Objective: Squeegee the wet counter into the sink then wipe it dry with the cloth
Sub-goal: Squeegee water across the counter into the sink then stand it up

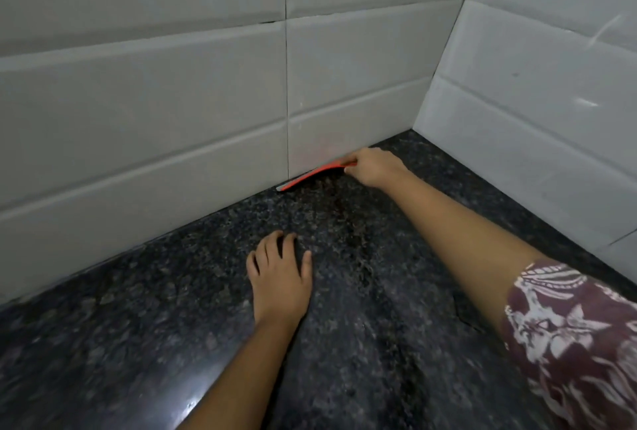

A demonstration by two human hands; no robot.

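Note:
A red squeegee (312, 175) with a grey blade end lies along the foot of the back wall, on the dark speckled granite counter (362, 309). My right hand (374, 166) grips its handle end, arm stretched far forward toward the corner. My left hand (280, 274) rests palm down on the counter nearer to me, fingers spread and slightly bent, holding nothing. Neither the sink nor the cloth is in view.
White tiled walls (172, 112) meet in a corner at the back right, closing the counter on two sides. A glossy wet patch (193, 402) reflects light near the lower edge. My patterned maroon sleeve (579, 336) fills the lower right.

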